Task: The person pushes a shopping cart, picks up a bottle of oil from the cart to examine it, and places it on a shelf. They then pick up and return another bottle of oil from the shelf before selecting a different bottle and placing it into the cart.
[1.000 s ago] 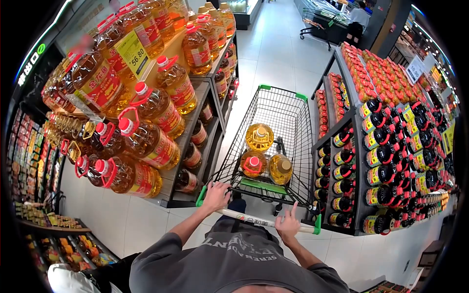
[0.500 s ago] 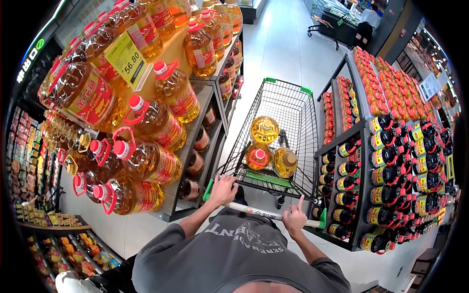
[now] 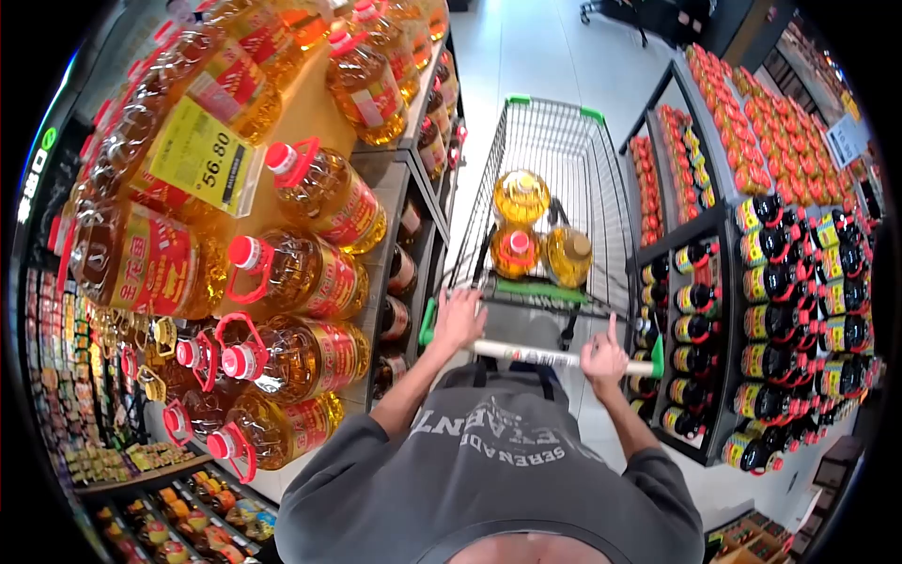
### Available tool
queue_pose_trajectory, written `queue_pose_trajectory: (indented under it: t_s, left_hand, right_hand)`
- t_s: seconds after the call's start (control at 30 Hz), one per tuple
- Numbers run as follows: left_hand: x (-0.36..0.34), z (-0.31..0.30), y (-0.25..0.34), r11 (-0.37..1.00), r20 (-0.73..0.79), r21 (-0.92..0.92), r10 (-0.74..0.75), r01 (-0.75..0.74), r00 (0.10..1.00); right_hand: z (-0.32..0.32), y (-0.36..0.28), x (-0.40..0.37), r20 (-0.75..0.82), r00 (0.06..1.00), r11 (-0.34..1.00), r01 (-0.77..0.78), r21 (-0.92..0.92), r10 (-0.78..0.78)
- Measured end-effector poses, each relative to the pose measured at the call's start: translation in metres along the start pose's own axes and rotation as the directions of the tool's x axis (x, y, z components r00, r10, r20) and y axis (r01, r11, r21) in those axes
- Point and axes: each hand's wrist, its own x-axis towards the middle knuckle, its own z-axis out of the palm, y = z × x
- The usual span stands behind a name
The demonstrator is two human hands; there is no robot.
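My left hand (image 3: 459, 321) is closed over the left end of the shopping cart handle (image 3: 526, 354). The right hand (image 3: 603, 355) wraps the same bar near its right end, with the index finger pointing forward. Ahead of the bar, the wire shopping cart (image 3: 622, 193) has green corners. Standing inside it, close to me, are three bottles of yellow cooking oil: a red-capped bottle (image 3: 516, 252), a gold-capped bottle (image 3: 567, 256) and a third bottle (image 3: 521, 196) farther forward.
On the left, a display of large oil bottles (image 3: 319, 273) carries a price tag (image 3: 202, 155) reading 56.80. Racks of dark bottles (image 3: 766, 282) and red-lidded jars (image 3: 742, 113) stand close on the right. Tiled floor (image 3: 526, 47) runs ahead between them.
The view has moved forward along the aisle; the left-hand oil display looms larger and the far cart slides toward the top edge. Both hands stay on the handle, and the three bottles remain in the cart.
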Motion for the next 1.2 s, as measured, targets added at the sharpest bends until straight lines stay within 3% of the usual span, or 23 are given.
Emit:
queue_pose_trajectory:
  t_s: [0.23, 0.47, 0.77, 1.2]
  left_hand:
    - [0.062, -0.008, -0.023, 0.999, -0.009, -0.003, 0.044, -0.044, 0.999]
    - [0.118, -0.014, -0.038, 0.999, -0.048, -0.027, 0.034, -0.035, 0.998]
    - [0.197, -0.031, -0.053, 0.998, 0.002, -0.060, -0.027, 0.027, 1.000]
    - [0.275, -0.047, -0.074, 1.000, -0.035, -0.020, -0.015, 0.014, 0.999]
  right_hand:
    - [0.013, -0.017, 0.065, 0.082, 0.991, 0.994, -0.100, -0.048, 0.104]
    - [0.032, -0.018, 0.123, 0.031, 0.999, 0.999, -0.031, 0.009, 0.031]
    - [0.042, -0.032, 0.203, 0.112, 0.992, 0.999, -0.051, 0.002, 0.050]
    - [0.061, -0.048, 0.282, 0.088, 0.996, 0.998, 0.019, 0.056, -0.024]
